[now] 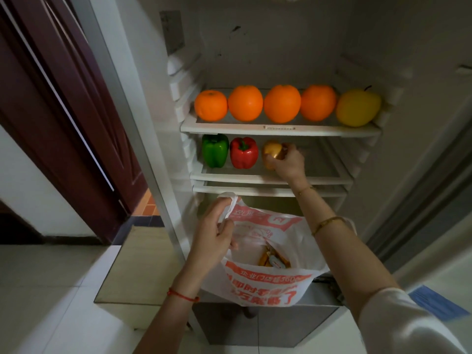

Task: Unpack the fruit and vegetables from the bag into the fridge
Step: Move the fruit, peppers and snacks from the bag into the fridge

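My left hand [214,235] grips a handle of the white and orange plastic bag [265,284], held open in front of the fridge; orange-wrapped items [272,261] show inside. My right hand [287,163] reaches onto the second shelf [270,178] and is closed on a yellow-orange vegetable [272,152], which stands right of a red pepper [244,153] and a green pepper [215,150]. On the upper shelf [278,129] sit several oranges [282,104] in a row and a yellow apple [357,107] at the right end.
The right part of the second shelf is bare. A third shelf edge [255,191] lies just below. The fridge's left wall [143,103] stands beside a dark red door [63,103]. A lower compartment door [135,264] hangs open at the left. Tiled floor lies around.
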A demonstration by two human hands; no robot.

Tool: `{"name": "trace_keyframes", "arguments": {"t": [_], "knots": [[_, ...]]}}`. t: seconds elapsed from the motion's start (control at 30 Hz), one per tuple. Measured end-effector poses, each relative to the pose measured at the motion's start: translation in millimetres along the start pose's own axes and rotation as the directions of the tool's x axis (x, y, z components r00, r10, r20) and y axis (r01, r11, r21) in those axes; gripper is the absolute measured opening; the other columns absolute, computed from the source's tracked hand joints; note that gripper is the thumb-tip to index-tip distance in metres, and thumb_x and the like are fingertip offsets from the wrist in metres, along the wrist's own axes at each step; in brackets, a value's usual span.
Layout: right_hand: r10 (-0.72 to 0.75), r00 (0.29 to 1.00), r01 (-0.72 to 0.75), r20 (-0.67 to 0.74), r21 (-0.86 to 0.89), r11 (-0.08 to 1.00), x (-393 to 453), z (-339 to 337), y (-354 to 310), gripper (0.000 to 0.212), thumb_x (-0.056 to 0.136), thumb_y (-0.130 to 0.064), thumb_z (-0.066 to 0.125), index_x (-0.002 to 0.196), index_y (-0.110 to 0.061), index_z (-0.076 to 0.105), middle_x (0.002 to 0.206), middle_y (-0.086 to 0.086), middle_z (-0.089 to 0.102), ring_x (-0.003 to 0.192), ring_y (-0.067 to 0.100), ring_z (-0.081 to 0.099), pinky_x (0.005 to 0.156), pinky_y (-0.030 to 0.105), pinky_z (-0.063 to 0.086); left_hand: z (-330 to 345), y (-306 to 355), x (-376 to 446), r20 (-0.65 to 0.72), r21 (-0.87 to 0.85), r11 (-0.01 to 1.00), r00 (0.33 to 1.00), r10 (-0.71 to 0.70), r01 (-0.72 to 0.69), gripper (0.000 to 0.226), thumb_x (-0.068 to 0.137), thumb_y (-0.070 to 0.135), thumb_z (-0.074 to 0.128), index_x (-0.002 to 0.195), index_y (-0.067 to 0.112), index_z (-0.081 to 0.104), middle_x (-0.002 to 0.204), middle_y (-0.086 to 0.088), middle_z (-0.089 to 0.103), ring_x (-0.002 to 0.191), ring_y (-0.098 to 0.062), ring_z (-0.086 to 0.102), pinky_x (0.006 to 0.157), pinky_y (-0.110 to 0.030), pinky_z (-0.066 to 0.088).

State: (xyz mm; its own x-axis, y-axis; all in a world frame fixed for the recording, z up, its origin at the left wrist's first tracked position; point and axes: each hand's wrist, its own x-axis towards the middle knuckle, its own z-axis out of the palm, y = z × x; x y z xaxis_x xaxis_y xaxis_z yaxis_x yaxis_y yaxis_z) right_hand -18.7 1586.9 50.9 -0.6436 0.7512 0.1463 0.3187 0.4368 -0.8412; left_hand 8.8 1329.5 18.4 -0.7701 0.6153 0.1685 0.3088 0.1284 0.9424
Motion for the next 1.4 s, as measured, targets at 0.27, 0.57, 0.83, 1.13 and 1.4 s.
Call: {"name": "trace_keyframes", "arguments": {"t": [0.27,0.57,0.83,1.13,1.4], "knots": [[-0.054,0.996,0.054,-0.068,-0.013,0.998,-6.7,2.5,3.7,0.076,0.077,-0.035,0.080,0.136,-0.004,0.044,0.137,0.016,0.044,0.124,0.028,0.048,0.096,0.031,0.044,-0.8,0.7,0.9,-0.008,-0.008,1.000,1.000,-0.013,0.013,0.042,0.097,0.002,0.048,0.131,0.027,0.050,0.115,0.008,0.062,0.057,-0.027,0.065,0.059,-0.040,0.061],[-0.402,0.905,0.414,-0.141,0.073,0.907,-81.0,-25.3,26.8,0.020,0.093,-0.018,0.062,0.076,-0.007,0.063,0.066,0.001,0.060,0.058,0.005,0.052,0.058,0.014,0.040,-0.3,1.6,-9.4,-0.033,-0.004,1.000,0.999,-0.003,0.003,0.045,0.096,-0.001,0.045,0.135,0.021,0.049,0.102,-0.002,0.065,0.057,-0.028,0.064,0.058,-0.041,0.061],[-0.105,0.825,0.351,0.555,-0.358,0.865,-136.6,5.9,116.3,0.017,0.086,-0.024,0.068,0.098,-0.013,0.071,0.099,0.002,0.072,0.090,0.017,0.067,0.078,0.027,0.053,6.8,-5.8,-26.5,-0.030,-0.028,0.998,0.998,-0.063,0.062,0.047,0.097,-0.001,0.043,0.133,0.029,0.049,0.076,-0.009,0.067,0.052,-0.025,0.063,0.058,-0.049,0.060],[0.275,0.733,0.307,0.622,-0.664,0.682,-165.1,18.3,185.9,0.098,0.081,-0.031,0.076,0.153,-0.013,0.013,0.146,0.015,0.033,0.128,0.034,0.045,0.107,0.038,0.041,8.3,-7.0,-43.7,-0.004,-0.024,0.999,0.999,-0.042,0.042,0.045,0.097,-0.004,0.043,0.126,0.030,0.049,0.103,-0.008,0.065,0.050,-0.023,0.063,0.053,-0.044,0.059],[0.141,0.855,0.247,0.499,-0.632,0.735,-152.1,48.4,179.9,0.050,0.096,-0.020,0.046,0.144,-0.015,0.033,0.135,0.010,0.050,0.120,0.028,0.048,0.103,0.034,0.038,7.4,-13.3,-46.6,-0.004,-0.031,0.995,0.996,-0.093,0.093,0.041,0.097,-0.002,0.043,0.133,0.018,0.050,0.085,-0.008,0.061,0.047,-0.020,0.063,0.052,-0.048,0.059]]}}
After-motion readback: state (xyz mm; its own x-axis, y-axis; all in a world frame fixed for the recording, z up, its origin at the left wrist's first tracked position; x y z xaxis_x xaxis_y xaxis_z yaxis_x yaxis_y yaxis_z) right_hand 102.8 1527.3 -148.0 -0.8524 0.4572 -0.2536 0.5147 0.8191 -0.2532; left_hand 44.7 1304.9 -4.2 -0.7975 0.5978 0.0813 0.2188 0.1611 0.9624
